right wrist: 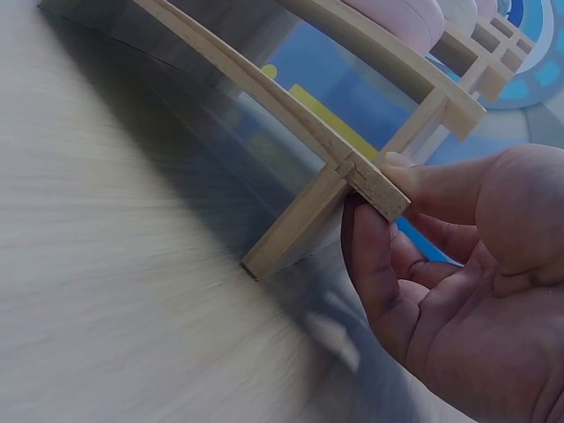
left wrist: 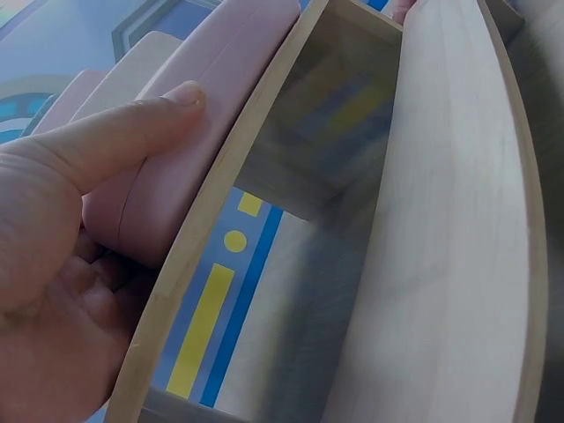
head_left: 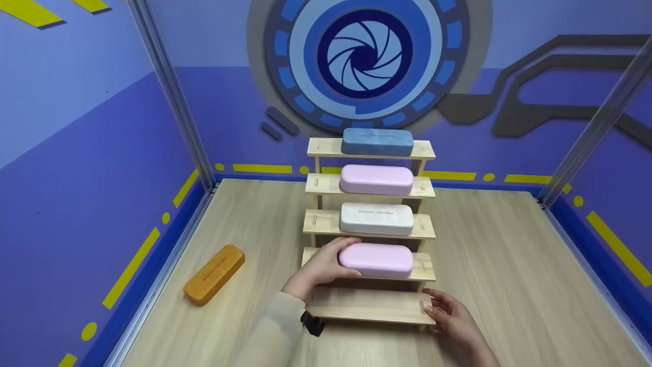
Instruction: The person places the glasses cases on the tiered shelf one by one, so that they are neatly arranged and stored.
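Note:
A stepped wooden rack point(head_left: 369, 306) stands on the table with a glasses case on each of its upper four steps. My left hand point(head_left: 322, 265) grips the left end of the lower pink glasses case point(head_left: 377, 260), which sits on the second step from the bottom. In the left wrist view the thumb lies along the front of that pink case point(left wrist: 220, 79). With thumb and curled fingers, my right hand point(head_left: 456, 318) pinches the right end of the bottom step; the right wrist view shows this hand point(right wrist: 476, 282) around the board's corner point(right wrist: 379, 189).
Above sit a white case point(head_left: 377, 219), another pink case point(head_left: 377, 179) and a blue case point(head_left: 377, 141) on the top step. An orange-brown case point(head_left: 214, 275) lies on the table left of the rack. Blue-purple panels point(head_left: 76, 214) enclose the table.

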Demonstrator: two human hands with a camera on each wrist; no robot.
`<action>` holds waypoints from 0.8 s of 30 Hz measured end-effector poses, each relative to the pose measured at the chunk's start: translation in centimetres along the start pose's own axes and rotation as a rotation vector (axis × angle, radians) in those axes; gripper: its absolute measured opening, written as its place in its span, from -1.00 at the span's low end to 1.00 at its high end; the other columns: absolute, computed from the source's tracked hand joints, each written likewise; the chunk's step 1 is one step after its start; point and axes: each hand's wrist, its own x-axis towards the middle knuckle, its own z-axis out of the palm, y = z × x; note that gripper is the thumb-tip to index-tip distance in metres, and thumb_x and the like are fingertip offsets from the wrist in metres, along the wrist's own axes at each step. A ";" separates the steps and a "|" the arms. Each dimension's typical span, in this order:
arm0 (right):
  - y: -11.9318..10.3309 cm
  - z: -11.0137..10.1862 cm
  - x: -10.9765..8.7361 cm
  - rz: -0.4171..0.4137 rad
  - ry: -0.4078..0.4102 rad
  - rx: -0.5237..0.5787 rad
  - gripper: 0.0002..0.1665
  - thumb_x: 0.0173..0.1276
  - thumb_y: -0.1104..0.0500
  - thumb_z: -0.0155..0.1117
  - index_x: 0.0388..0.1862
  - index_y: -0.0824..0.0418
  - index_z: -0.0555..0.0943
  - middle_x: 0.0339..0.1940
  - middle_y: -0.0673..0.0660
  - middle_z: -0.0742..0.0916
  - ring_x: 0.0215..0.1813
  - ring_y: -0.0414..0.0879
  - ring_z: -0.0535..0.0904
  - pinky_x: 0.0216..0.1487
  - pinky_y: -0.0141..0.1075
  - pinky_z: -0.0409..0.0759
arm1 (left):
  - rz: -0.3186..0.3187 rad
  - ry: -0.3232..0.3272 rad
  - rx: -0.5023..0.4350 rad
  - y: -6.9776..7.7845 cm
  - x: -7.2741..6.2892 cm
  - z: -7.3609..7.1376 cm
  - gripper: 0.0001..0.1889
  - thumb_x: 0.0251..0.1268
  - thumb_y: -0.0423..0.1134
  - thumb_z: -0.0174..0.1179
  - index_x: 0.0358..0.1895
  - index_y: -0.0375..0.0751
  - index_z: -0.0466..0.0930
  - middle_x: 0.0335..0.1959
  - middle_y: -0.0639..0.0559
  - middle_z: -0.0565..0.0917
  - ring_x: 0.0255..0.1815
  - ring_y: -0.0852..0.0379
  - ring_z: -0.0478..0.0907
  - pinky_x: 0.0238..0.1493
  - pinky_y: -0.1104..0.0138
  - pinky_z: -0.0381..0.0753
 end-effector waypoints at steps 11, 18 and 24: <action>0.1 0.1 0.1 0.023 0.036 -0.040 -0.27 0.52 0.25 0.23 0.55 0.43 0.22 0.03 0.09 0.59 -0.22 -0.19 0.60 -0.33 -0.32 0.61 | 0.021 0.027 -0.021 -0.5 -0.8 -0.4 -0.13 0.00 -0.14 0.62 0.46 -0.11 0.45 0.37 -0.06 0.56 0.37 -0.07 0.50 0.48 0.02 0.39; -0.1 0.2 0.0 0.030 0.049 -0.036 -0.29 0.51 0.24 0.24 0.53 0.41 0.26 -0.01 0.07 0.60 -0.24 -0.21 0.60 -0.32 -0.35 0.61 | 0.028 0.047 -0.065 -0.8 -1.7 -1.0 -0.16 0.04 -0.21 0.59 0.46 -0.15 0.44 0.40 -0.10 0.53 0.47 -0.11 0.43 0.57 -0.01 0.28; 0.0 0.2 0.0 0.030 0.046 -0.026 -0.28 0.49 0.24 0.26 0.53 0.41 0.27 -0.03 0.06 0.59 -0.23 -0.21 0.61 -0.31 -0.34 0.63 | 0.036 0.085 -0.101 -1.3 -2.7 -1.4 -0.17 0.02 -0.25 0.58 0.44 -0.21 0.45 0.40 -0.14 0.54 0.46 -0.14 0.44 0.56 -0.05 0.27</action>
